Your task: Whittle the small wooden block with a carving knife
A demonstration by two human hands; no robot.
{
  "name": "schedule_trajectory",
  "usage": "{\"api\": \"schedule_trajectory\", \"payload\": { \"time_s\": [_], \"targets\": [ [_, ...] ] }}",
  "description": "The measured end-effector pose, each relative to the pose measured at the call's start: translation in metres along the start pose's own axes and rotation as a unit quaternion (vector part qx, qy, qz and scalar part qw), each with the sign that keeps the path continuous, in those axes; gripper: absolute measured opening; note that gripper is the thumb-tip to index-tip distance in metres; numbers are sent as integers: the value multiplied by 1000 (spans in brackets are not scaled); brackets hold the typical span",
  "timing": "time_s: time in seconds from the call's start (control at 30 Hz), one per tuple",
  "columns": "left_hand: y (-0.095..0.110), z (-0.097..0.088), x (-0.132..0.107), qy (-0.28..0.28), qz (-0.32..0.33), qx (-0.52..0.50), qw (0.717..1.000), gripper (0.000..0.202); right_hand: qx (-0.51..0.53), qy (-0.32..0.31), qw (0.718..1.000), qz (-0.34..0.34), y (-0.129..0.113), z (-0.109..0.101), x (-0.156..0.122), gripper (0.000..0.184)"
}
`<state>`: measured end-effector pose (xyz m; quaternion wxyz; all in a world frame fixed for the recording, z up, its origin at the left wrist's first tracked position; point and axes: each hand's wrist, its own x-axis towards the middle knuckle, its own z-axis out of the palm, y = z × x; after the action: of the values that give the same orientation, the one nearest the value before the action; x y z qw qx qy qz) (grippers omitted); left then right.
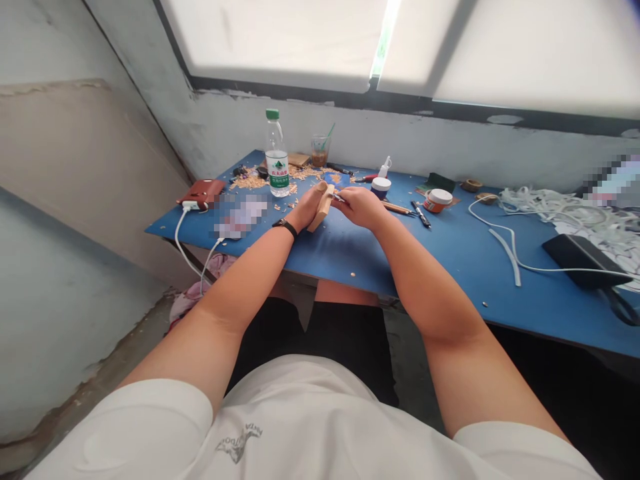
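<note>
My left hand (305,210) is closed around a pale wooden block (323,210), held tilted just above the near part of the blue table. My right hand (363,205) grips a slim metal tool (339,197) whose silver end meets the block's right side; most of it is hidden in my fingers, so its exact kind cannot be made out. Wood shavings (305,175) lie scattered behind my hands. Close to the right hand are a dark-blue jar with a white lid (381,188) and a wooden-handled tool (399,209).
A water bottle (277,160) stands behind my left hand, with a brown case (201,194) farther left. Beyond is a plastic cup (319,152). An orange jar (438,201), a pen (421,215), a black case (575,260) and white cable (514,240) occupy the right side.
</note>
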<state>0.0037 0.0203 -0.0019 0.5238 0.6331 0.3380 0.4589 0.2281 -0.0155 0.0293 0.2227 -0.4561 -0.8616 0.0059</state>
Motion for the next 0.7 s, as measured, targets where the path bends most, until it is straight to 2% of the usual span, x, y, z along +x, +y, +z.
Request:
{"api": "schedule_trajectory", "payload": {
  "time_s": [0.07,0.2,0.33,0.5,0.7],
  "targets": [
    [1,4,1,21,19,1,1000,74,-9,-4,1000,7,-2,1,0,43],
    [5,11,1,41,19,-17,999,69,1,2,1000,18,-8,5,2,42],
    [6,9,-2,58,12,-18,998,58,22,12,999,35,-15,9,3,40],
    [9,10,-6,82,23,-22,996,37,3,-6,1000,24,-19,3,0,33],
    [1,12,-1,75,40,-11,996,43,7,-20,1000,-8,-20,-3,-4,34]
  ]
}}
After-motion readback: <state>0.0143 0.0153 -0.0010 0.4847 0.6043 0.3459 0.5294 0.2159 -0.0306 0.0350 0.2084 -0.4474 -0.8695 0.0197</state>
